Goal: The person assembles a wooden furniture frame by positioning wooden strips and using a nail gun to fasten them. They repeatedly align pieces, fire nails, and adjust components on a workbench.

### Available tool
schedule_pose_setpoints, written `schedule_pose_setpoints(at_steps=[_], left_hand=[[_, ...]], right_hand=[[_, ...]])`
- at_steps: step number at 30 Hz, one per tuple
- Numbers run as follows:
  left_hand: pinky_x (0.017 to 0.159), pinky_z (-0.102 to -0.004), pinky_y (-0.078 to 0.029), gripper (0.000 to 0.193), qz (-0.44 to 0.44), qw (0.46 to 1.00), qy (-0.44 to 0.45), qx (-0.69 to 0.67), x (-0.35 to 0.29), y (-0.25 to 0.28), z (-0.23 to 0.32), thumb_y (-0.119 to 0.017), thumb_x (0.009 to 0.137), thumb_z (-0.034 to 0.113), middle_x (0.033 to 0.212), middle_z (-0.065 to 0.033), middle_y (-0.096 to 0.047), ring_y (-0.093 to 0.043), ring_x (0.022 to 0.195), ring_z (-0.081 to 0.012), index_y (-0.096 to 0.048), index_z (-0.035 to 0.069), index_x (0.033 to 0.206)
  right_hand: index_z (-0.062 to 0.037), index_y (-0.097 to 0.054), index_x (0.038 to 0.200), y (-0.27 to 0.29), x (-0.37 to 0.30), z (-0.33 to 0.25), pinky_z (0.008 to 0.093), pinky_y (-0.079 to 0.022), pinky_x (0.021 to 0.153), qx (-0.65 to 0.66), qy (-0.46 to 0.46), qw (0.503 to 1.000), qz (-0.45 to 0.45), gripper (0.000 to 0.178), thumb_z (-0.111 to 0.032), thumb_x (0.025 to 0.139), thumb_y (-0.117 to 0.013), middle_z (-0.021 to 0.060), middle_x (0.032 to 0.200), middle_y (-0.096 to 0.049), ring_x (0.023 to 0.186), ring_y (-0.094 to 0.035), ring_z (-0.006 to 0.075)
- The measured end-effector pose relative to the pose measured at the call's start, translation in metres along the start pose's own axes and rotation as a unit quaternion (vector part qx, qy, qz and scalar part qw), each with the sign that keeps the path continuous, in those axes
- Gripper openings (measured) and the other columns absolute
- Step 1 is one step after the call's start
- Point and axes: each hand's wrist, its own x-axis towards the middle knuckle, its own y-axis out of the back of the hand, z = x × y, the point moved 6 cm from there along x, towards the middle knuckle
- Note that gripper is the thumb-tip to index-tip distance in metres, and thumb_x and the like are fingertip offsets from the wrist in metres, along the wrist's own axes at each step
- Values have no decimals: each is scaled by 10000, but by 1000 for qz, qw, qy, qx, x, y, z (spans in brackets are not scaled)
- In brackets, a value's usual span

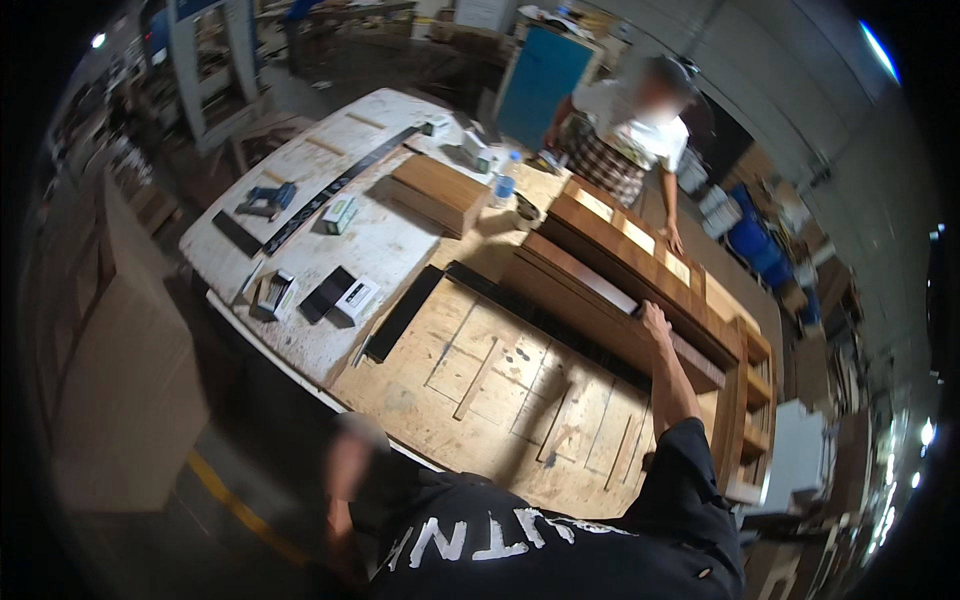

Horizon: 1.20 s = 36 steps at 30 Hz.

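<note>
My right arm reaches out over the workbench, and my right hand (655,322) is closed over the top edge of a long brown wooden board (585,305) standing on edge. Just beyond that board lies a slatted wooden frame (640,245) with pale openings, joined at its right end to a wooden part with several compartments (757,385). My left hand (355,448) is low at the left, near the bench's front edge; it is blurred, so its fingers cannot be made out.
Across the workbench (400,410), a co-worker (630,130) rests a hand on the slatted frame. A wooden box-like block (437,190), water bottle (505,182), cordless tool (266,200), small cartons (357,298) and black strips (405,315) lie on it. Cardboard (130,370) stands at left.
</note>
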Motion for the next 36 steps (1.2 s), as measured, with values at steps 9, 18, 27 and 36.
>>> schedule_pose_setpoints(at_steps=[9, 18, 27, 36], left_hand=[[825, -456, -561, 424, 102, 992, 53, 48, -29, 13, -68, -711, 947, 365, 990, -210, -742, -716, 935, -381, -686, 13, 1183], [868, -448, -566, 474, 23, 997, 51, 53, -17, -5, -40, -694, 952, 391, 1039, -196, -750, -717, 981, -370, -663, 31, 1259], [865, -449, -564, 462, 39, 996, 69, 29, -28, 12, -16, -693, 950, 382, 1037, -190, -752, -716, 991, -368, -668, 27, 1246], [839, -450, -564, 436, 81, 991, 98, 45, -71, 4, -26, -697, 942, 384, 981, -175, -749, -714, 945, -362, -679, 41, 1210]], right_hand=[[-137, -600, 1278, 28, -32, -109, 595, -524, 894, -121, 138, 982, -45, 443, -308, 884, -706, 227, 1187, -632, 1105, -655, 405], [-398, -467, 1543, -31, -166, -176, 475, -521, 904, -30, 243, 956, -164, 838, -428, 787, -828, 186, 1129, -593, 1085, -581, 375], [-390, -441, 1554, -111, -134, -176, 525, -488, 968, -36, 189, 968, -159, 839, -381, 803, -816, 237, 1279, -564, 1182, -562, 405], [-240, -608, 1413, -126, -115, -190, 493, -506, 892, -26, 204, 977, -54, 679, -330, 786, -851, 146, 1224, -571, 1129, -588, 333]])
